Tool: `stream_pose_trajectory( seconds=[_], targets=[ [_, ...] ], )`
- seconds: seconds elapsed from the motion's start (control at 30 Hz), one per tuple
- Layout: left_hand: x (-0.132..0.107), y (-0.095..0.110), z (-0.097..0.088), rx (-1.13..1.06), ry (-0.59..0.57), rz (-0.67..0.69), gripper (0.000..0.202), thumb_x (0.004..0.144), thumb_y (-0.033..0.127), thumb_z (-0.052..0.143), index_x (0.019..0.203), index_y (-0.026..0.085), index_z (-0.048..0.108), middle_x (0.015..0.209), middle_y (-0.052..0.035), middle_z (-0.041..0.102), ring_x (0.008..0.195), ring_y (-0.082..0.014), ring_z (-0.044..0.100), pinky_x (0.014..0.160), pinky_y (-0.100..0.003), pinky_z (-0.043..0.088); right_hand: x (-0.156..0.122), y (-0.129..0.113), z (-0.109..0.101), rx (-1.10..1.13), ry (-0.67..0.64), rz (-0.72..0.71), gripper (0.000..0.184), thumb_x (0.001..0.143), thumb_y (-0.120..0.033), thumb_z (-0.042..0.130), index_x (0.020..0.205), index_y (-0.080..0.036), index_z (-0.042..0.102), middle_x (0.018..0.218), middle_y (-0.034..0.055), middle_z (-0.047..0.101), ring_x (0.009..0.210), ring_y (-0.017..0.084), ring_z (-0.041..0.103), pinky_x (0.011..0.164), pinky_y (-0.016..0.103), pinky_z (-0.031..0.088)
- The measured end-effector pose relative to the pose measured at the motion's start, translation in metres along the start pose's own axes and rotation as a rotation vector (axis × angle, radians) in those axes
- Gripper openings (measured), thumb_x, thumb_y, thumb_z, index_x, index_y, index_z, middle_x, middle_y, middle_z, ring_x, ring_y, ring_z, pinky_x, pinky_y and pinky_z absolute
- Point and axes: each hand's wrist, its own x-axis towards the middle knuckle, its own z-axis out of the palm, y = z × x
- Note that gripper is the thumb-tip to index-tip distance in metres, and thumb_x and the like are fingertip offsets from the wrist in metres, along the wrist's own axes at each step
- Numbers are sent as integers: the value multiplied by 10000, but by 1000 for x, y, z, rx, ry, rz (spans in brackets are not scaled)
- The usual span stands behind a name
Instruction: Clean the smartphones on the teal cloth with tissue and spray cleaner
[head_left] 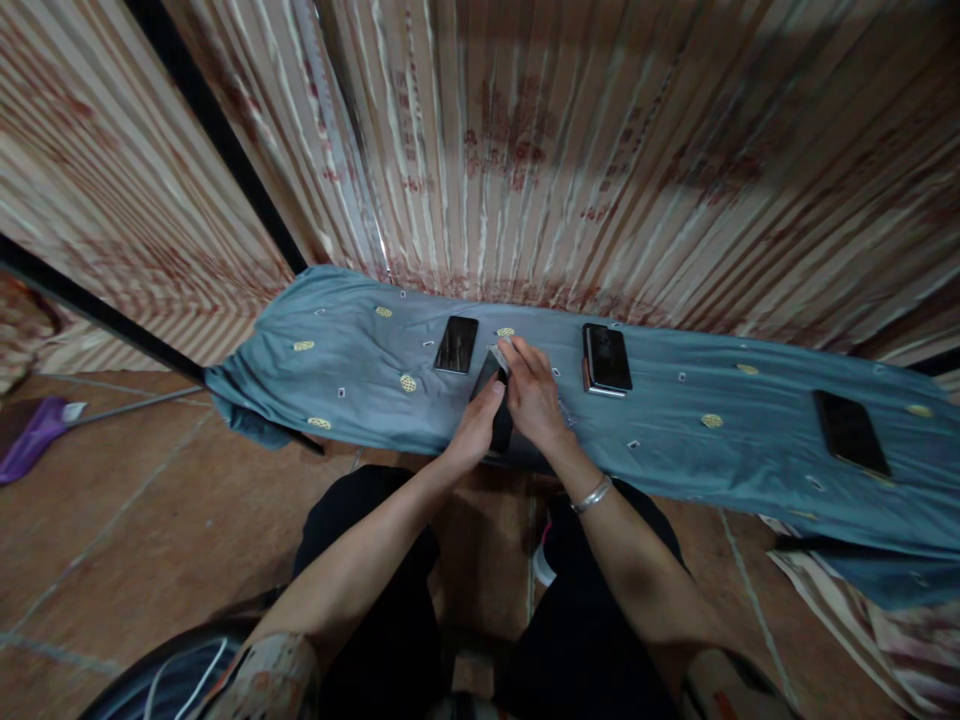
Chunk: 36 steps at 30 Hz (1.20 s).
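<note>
My left hand (478,424) is closed around the near left side of a dark smartphone (501,432), its thumb lying along the upper face. The phone is held tilted at the near edge of the cloth-covered surface. My right hand (531,392) bends over the phone's far right side, fingers curled together. A small light grey piece (498,354) shows at its fingertips; whether it is cloth or part of the phone I cannot tell. Just beyond my left hand lies another black smartphone (457,345). Right of my right hand, several phones sit in a stack (609,358).
A blue-grey patterned cloth (360,385) covers the long narrow surface. One more phone (851,434) lies at its right end. Striped curtains (495,150) hang behind, with dark poles (225,145) at left. A purple broom head (34,440) rests on the tiled floor.
</note>
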Motion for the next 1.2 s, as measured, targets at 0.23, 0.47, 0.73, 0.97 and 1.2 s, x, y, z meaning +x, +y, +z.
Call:
stream_pose_trajectory(
  seconds=[0.23,0.47,0.73,0.97,1.2],
  targets=[
    [-4,7,6,-166,25,-135,354,914,289,746,1253,203,802,1321,-69,805,1437,-322,630,1250,-456,477,6,9,0,52,39,47,605,977,-92,391,1544,-176,583,1510,152,682,1411,286,617,1246,562,460],
    [-12,23,8,-287,-40,-253,419,964,287,679,1374,232,744,1127,-52,833,1101,-289,789,1009,-479,667,4,25,3,127,35,228,556,960,-143,415,1457,-149,664,1422,153,748,1325,296,687,1180,537,538],
    [-10,30,9,-409,10,-272,321,972,287,637,1270,232,744,1204,-54,817,1171,-281,767,1021,-460,658,1,23,9,167,80,300,501,991,-209,440,1416,-188,704,1283,107,822,1186,282,774,1059,454,626],
    [-5,28,7,-417,24,-280,227,982,306,592,1152,249,731,1082,-32,823,1191,-280,765,989,-443,652,-3,22,9,94,40,296,490,1024,-239,440,1436,-194,700,1165,105,848,1044,303,804,1003,444,642],
    [3,29,3,-428,107,-198,148,959,261,622,1056,229,729,1106,-69,842,1363,-323,684,1132,-438,567,-11,9,8,133,-29,305,480,1009,-258,470,1410,-171,721,1259,130,826,1118,319,791,1031,466,631]
  ],
)
